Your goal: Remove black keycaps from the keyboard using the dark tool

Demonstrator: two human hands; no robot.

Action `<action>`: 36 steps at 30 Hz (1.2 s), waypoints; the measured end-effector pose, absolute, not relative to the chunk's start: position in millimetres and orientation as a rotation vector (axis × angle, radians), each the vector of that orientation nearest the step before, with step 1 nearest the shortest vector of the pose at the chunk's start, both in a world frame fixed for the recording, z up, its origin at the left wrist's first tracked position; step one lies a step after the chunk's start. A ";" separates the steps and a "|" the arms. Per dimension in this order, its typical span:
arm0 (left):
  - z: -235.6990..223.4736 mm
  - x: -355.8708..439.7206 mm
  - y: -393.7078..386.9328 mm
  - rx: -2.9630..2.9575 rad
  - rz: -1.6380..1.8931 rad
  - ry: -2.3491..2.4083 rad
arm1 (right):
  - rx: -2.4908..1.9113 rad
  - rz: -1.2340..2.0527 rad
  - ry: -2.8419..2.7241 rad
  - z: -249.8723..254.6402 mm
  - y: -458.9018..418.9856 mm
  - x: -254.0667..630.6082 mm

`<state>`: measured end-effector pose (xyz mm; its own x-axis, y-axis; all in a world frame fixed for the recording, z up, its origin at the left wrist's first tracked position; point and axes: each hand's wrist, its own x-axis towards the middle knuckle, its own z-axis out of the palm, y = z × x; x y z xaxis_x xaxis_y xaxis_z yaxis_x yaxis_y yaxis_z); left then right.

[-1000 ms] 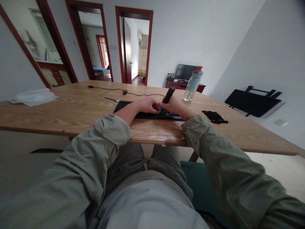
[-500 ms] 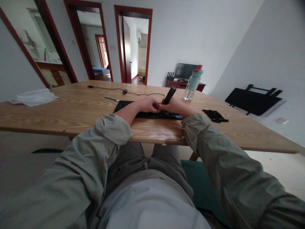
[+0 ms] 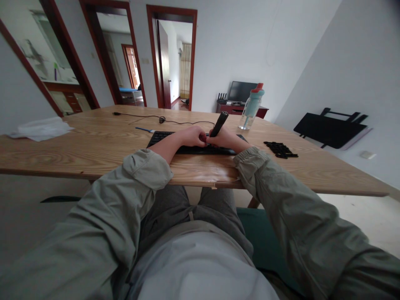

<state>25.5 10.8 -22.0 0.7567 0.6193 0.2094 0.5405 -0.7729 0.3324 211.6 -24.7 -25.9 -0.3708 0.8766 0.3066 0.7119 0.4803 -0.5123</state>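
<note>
On the tabletop (image 3: 103, 154), one cable (image 3: 162, 120), one water bottle (image 3: 250, 109), one blue-handled brush (image 3: 144, 130) and heaped, uncountable keycaps (image 3: 280, 150) surround one computer keyboard (image 3: 158, 137). The right hand (image 3: 222, 137) clasps one black handle (image 3: 219, 123) over it; the left hand (image 3: 194, 136), grip unclear, partly blocks my view.

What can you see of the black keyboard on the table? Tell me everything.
The keyboard is black, long and plastic-looking, lying flat on the wooden table, its long side roughly along the near edge. Rows of keys show at its left end, with a plain strip along the front. The left hand and the right hand, which grips a black handle, hide much of the middle; exact contact is unclear.
</note>
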 end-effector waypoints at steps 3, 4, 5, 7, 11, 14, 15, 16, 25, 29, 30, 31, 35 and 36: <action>-20.7 25.4 8.0 2.691 0.437 0.913 | -1.306 0.384 -2.170 -27.7 -25.3 213.2; -20.4 25.4 7.4 2.688 0.439 0.916 | -1.287 0.378 -2.168 -27.9 -25.8 213.9; -20.3 25.5 7.0 2.685 0.447 0.922 | -1.268 0.371 -2.170 -27.9 -26.2 214.6; -20.3 25.8 6.9 2.683 0.461 0.944 | -1.249 0.366 -2.172 -27.6 -26.7 215.5; -20.3 26.6 7.7 2.693 0.448 0.968 | -1.254 0.393 -2.142 -27.5 -26.6 215.2; -20.4 26.8 8.4 2.690 0.451 0.965 | -1.241 0.415 -2.128 -28.4 -26.1 213.8; -20.6 26.8 8.9 2.689 0.455 0.965 | -1.237 0.416 -2.130 -28.8 -25.8 213.4; -20.9 26.8 9.4 2.688 0.458 0.967 | -1.236 0.411 -2.136 -29.2 -25.4 213.1; -22.3 26.5 11.8 2.718 0.457 0.947 | -1.319 0.451 -2.087 -29.0 -23.2 209.0; -22.3 25.8 11.5 2.713 0.457 0.952 | -1.390 0.546 -2.037 -28.9 -23.4 206.8; -22.8 25.7 12.1 2.709 0.458 0.947 | -1.393 0.563 -2.031 -29.1 -22.5 206.6; -23.3 25.7 12.8 2.703 0.459 0.941 | -1.389 0.579 -2.029 -29.3 -21.4 206.7; -24.6 25.6 14.9 2.704 0.481 0.925 | -1.359 0.603 -2.058 -29.5 -15.6 206.8; -24.6 25.5 15.0 2.712 0.486 0.917 | -1.353 0.601 -2.066 -29.2 -14.5 206.3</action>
